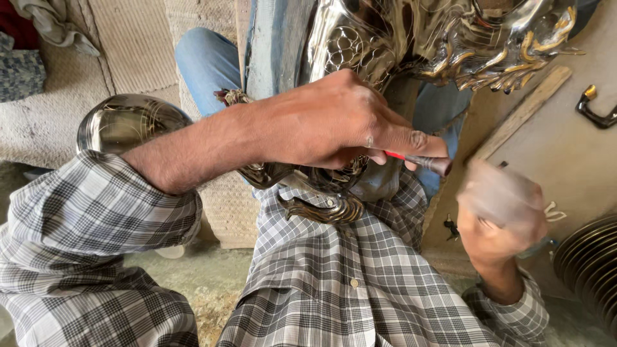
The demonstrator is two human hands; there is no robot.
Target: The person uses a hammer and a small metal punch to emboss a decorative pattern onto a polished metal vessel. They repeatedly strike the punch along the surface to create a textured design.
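Punch tool [429, 162], slim and dark with a red band near the grip, pinched in the left hand [334, 122]; long axis close to level, running left to right, blunt struck end pointing right toward the right hand [501, 215]. Working tip hidden under the left fingers [411, 138], so contact with the metal cannot be told. Left fingers clenched around the tool's shaft, thumb pressed along the top. Held against the lower edge of a polished, embossed metal ornament [360, 45] with gilded curls, propped across the lap just above the checked shirt [347, 276]. Right hand a blur of motion just right of the tool's end, fist closed on something pale and blurred; kind not clear. Behind the left forearm, a shiny metal dome [125, 122] on the floor. Near the right edge, a wooden stick [524, 112], a dark curved handle [594, 109] and a stack of ribbed metal discs [591, 263].
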